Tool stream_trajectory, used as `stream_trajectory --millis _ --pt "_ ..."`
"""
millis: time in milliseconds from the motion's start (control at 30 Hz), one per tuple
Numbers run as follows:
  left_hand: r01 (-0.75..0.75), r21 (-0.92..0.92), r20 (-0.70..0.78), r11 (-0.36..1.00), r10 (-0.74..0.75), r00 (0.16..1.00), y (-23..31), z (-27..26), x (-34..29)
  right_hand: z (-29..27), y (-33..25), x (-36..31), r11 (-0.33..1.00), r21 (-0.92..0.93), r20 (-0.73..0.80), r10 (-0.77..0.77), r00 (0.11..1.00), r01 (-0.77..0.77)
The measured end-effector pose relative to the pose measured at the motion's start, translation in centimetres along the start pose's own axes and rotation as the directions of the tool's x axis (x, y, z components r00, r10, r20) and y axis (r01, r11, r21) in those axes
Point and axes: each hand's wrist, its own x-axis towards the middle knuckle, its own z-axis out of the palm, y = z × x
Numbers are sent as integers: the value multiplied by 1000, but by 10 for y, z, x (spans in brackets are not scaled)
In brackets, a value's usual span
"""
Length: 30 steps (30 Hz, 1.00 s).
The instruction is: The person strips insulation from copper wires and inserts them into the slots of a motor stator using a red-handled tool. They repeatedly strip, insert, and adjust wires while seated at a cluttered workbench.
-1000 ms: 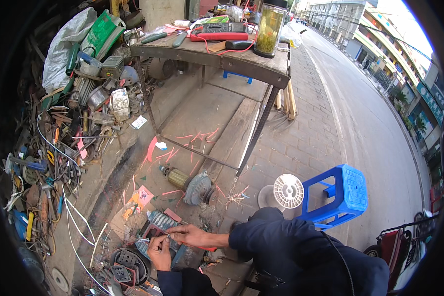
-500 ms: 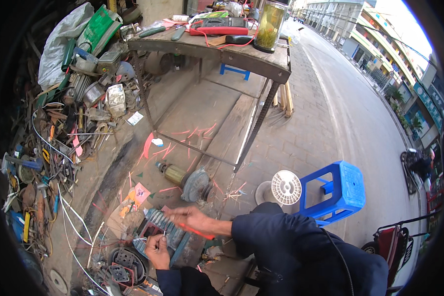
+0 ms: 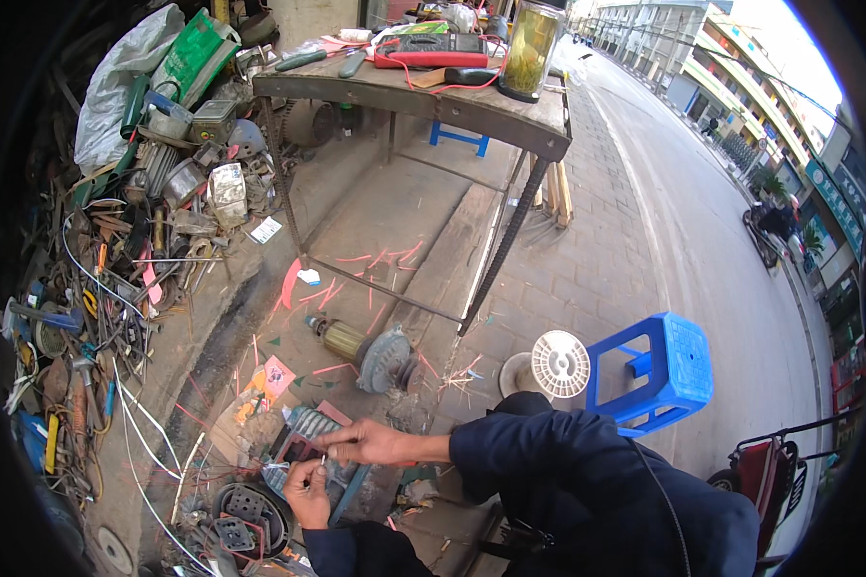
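Observation:
My left hand [image 3: 306,493] is closed, thumb and forefinger pinching a thin pale piece [image 3: 323,461] that sticks up between them. Just above it, my right hand [image 3: 370,444] reaches in from the right, forefinger stretched left and the other fingers curled under the palm. Whatever it holds is hidden beneath it. Both hands are over a ribbed grey-blue motor housing [image 3: 351,491], whose opening is partly covered by them. Fine red wires [image 3: 238,468] spread out to the left. Beyond lies a motor rotor [image 3: 342,339] with a grey round end cover [image 3: 385,360].
A round black part [image 3: 250,514] sits left of my left hand. Red scraps litter the ground under a metal-framed table [image 3: 404,94]. At right stand a white spool [image 3: 560,364] and a blue stool [image 3: 683,361]. Piled tools and scrap [image 3: 154,231] line the left.
My right hand has lowered and turned, its fingers coming closer to my left hand. The red slim thing seen along its palm no longer shows. My left hand keeps its pinch.

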Motion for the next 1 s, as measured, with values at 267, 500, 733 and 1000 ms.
stream_trajectory --millis 267,500,733,1000 --pt "-119 28 175 993 112 978 21 -18 13 -14 -36 1 686 -530 323 -380 866 499" --pt "-122 26 224 992 114 968 18 -24 12 -3 -33 -7 719 -590 315 -215 924 368" --pt "72 -97 312 993 -38 949 19 -32 15 2 -73 -4 566 -682 396 -246 884 463" --pt "10 -51 282 999 5 959 9 -29 13 10 -48 -3 685 -628 322 -206 924 371"
